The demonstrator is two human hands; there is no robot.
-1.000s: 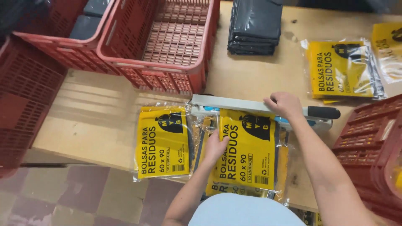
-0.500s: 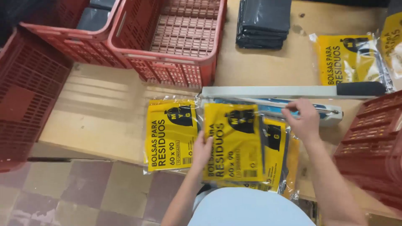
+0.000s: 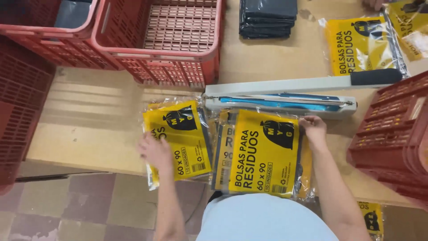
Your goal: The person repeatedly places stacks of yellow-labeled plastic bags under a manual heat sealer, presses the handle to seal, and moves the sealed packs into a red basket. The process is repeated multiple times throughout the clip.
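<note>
Left hand [image 3: 154, 151] flat on left yellow packet [image 3: 178, 138], grip apart, right hand [image 3: 314, 129] pinching middle packet's [image 3: 265, 154] top corner

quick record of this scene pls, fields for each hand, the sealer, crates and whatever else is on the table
left hand: flat on the left yellow pack
right hand: on the top edge of the middle yellow pack, which lies on a pile
sealer: just beyond the packs, arm raised
crates: red, one at top centre, one at right
black bags: folded stack at top
other packs: top right
table: wooden
</note>
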